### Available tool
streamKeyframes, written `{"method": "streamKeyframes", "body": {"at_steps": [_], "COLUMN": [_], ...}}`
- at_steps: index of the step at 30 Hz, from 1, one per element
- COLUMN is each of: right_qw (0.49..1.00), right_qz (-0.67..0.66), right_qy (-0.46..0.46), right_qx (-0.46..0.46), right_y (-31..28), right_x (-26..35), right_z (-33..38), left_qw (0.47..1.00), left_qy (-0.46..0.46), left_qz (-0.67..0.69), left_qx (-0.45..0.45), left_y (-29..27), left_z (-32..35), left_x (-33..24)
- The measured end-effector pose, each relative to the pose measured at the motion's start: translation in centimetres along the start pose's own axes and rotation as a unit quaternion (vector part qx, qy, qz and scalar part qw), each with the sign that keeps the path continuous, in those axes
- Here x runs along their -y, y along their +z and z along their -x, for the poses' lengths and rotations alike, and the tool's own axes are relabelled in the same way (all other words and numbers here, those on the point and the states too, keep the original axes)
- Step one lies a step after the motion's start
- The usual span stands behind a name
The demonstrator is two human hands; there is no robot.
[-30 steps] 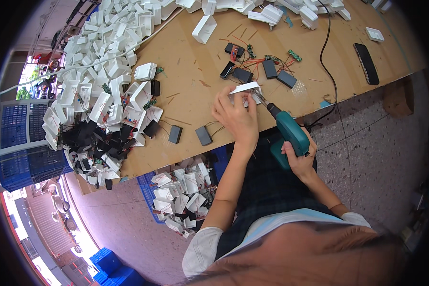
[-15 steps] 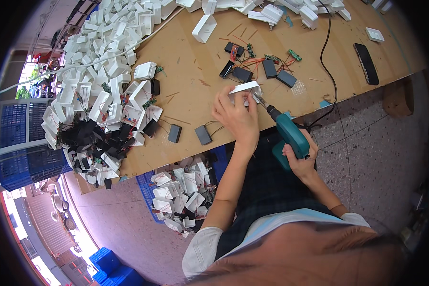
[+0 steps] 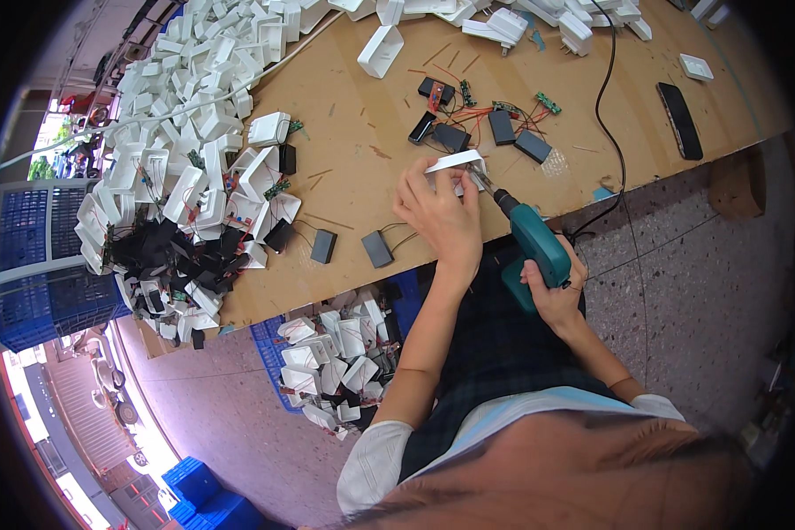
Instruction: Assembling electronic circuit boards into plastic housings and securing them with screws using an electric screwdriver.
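My left hand [image 3: 442, 208] has its fingers closed around a small white plastic casing [image 3: 458, 160], held just over the table's near edge. In my right hand [image 3: 558, 287] is a green power drill [image 3: 537, 237], gripped by its handle. The drill's metal tip reaches the casing's open side; what it touches inside is too small to make out. Beyond the casing lie several black boxes [image 3: 502, 128] with red and black wires and a small green circuit board [image 3: 548, 103]. Nearer my left forearm rest two more dark boxes, one of them a wired box [image 3: 377, 250].
A big heap of white casings [image 3: 181, 88] covers the table's left side, with black wired parts [image 3: 172, 256] at its near end. Below the table stands a blue crate [image 3: 269, 353] of casings. A black cable [image 3: 599, 97] crosses the cardboard-covered table [image 3: 344, 177]; a phone [image 3: 679, 120] lies right.
Hardly anything differs. The drill and my right hand have shifted very slightly, with its tip still at the white casing. My left hand keeps its hold.
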State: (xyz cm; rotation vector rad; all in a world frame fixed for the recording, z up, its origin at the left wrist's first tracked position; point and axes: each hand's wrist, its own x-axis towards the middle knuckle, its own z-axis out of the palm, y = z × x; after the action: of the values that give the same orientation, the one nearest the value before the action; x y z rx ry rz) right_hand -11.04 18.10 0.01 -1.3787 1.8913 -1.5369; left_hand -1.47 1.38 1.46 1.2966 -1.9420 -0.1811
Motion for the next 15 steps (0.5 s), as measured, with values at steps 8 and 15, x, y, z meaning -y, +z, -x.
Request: {"method": "streamKeyframes", "body": {"at_steps": [8, 15], "right_qw": [0.994, 0.997], "right_qz": [-0.043, -0.028], "right_qy": [0.095, 0.067], "right_qx": [-0.031, -0.023], "right_y": [0.5, 0.4], "right_x": [0.9, 2.2], "right_z": [0.3, -0.4], "left_qw": [1.0, 1.0], "left_qy": [-0.007, -0.004], "left_qz": [-0.009, -0.01], "left_qx": [0.006, 0.002], "left_y": [0.1, 0.1], "left_z": [0.1, 0.2], "left_x": [-0.3, -0.2]}}
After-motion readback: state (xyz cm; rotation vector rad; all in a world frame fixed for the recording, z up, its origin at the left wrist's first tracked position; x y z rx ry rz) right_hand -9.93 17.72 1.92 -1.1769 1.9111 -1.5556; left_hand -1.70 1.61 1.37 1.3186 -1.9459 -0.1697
